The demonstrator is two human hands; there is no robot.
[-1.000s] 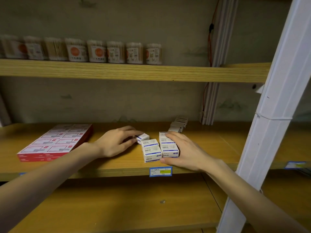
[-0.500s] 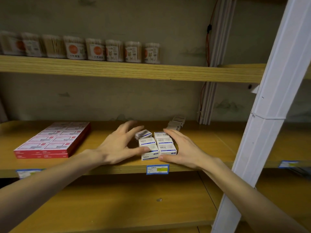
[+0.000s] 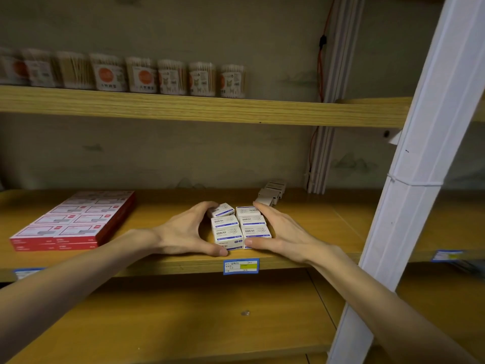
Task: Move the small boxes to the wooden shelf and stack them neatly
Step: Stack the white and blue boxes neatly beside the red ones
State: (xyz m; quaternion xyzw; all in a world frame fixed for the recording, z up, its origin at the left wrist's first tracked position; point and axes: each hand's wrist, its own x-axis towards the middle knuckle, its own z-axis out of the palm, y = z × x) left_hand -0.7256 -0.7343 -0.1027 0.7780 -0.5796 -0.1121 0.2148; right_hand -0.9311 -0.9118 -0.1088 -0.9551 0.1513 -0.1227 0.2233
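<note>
Several small white-and-blue boxes [image 3: 240, 227] sit in two rows near the front edge of the middle wooden shelf [image 3: 168, 264]. My left hand [image 3: 187, 231] cups the left side of the group, thumb against the front box, fingers curled round the tilted rear box [image 3: 222, 210]. My right hand [image 3: 279, 231] presses against the right side, thumb at the front, fingers reaching the back box. Both hands squeeze the group together between them.
A flat red pack of boxes [image 3: 76, 222] lies at the shelf's left. Grey small boxes [image 3: 271, 193] sit behind the group. Cotton-swab jars [image 3: 147, 77] line the upper shelf. A white post [image 3: 420, 164] slants at right. A blue price tag [image 3: 241, 266] marks the shelf edge.
My left hand has closed in from the rear box to cup the group's left side. Both hands have pushed the boxes tighter together.
</note>
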